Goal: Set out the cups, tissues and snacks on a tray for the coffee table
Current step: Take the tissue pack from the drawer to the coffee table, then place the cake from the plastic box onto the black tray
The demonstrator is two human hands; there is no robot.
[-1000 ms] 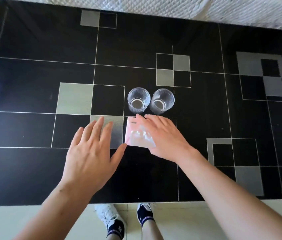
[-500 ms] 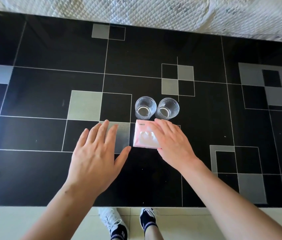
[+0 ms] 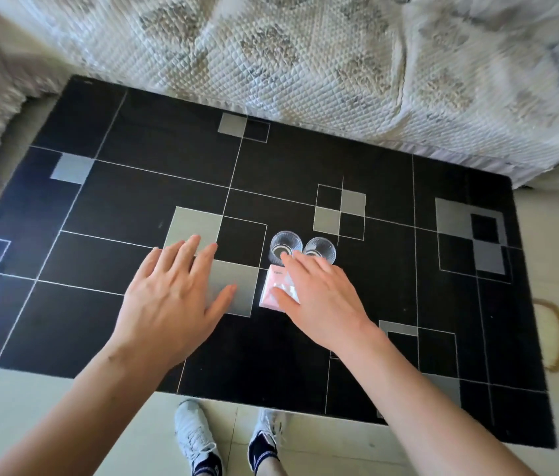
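— What's changed?

— My right hand (image 3: 319,297) has slid the pack (image 3: 276,286) up until it sits just beside the two cups (image 3: 302,250) on the table (image 3: 133,201); fingers flat on it, not pinching (whether the tips touch a cup, I can't tell).

— And the left hand (image 3: 171,300)?

— Spread, holding nothing. No tray or snacks in sight, so those come next, I judge.

black table (image 3: 133,201), two glasses (image 3: 286,247), tissue pack (image 3: 272,290)

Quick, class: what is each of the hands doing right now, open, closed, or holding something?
Left hand: open, fingers spread, holding nothing.
Right hand: open and flat over the pink tissue pack, not gripping it.
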